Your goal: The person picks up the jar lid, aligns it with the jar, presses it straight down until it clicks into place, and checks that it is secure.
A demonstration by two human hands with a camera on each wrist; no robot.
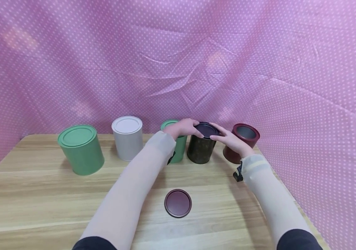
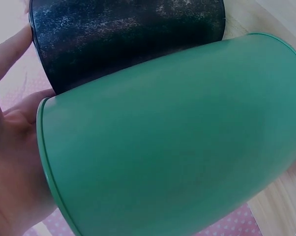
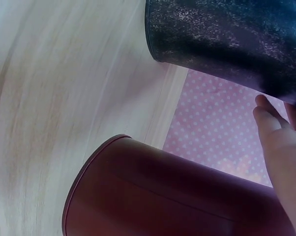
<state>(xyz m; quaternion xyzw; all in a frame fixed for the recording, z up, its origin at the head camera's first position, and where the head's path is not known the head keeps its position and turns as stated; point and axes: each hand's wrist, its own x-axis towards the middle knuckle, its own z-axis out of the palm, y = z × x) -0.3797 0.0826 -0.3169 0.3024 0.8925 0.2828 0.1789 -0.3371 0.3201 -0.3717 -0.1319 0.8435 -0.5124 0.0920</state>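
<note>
A dark, mottled black can [image 1: 201, 150] with a dark top [image 1: 207, 130] stands upright at the back of the table. My left hand [image 1: 184, 127] grips its upper rim from the left, thumb at the front and fingers toward the back. From the right, my right hand [image 1: 228, 138] holds the same rim, its thumb in front and fingers behind. Under my left wrist stands a green can [image 2: 172, 132], close beside the black one. A dark red can [image 3: 153, 196] without a lid stands right of the black can. On the table in front lies a round dark red lid [image 1: 178, 203].
Farther left stand a white lidded can [image 1: 128, 144] and a larger green lidded can [image 1: 85, 156]. Pink dotted cloth [image 1: 178, 62] hangs behind and along both sides of the wooden table [image 1: 56, 205].
</note>
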